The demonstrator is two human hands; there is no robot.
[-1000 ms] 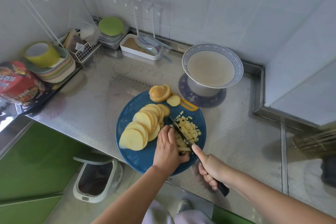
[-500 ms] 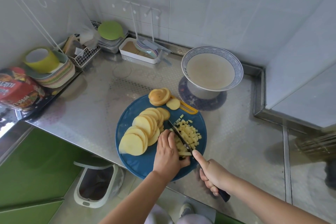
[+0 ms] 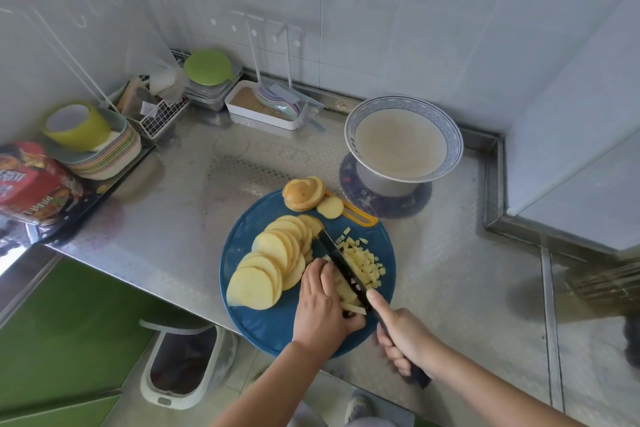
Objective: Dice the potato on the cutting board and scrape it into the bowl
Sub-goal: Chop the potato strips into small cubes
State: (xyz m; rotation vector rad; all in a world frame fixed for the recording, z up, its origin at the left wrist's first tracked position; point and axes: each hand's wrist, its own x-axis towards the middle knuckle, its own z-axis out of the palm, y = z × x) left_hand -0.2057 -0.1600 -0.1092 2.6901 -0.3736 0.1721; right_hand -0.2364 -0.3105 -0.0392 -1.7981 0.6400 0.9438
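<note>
Chopping on as before, the right hand (image 3: 405,336) fingers (image 3: 375,300) grip the knife (image 3: 341,262) while left hand (image 3: 320,308) fingers (image 3: 313,274) pin potato strips (image 3: 346,292).

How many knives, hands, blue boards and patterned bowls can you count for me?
Knives: 1, the knife
Hands: 2, left hand holding potato strips, right hand gripping the knife
Blue boards: 1, the cutting board
Patterned bowls: 1, the bowl
Total: 5

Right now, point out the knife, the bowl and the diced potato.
knife (image 3: 338,259), head view, on the dark blade.
bowl (image 3: 403,103), head view, on the far patterned rim.
diced potato (image 3: 363,263), head view, on the middle of the pile of cubes.
</note>
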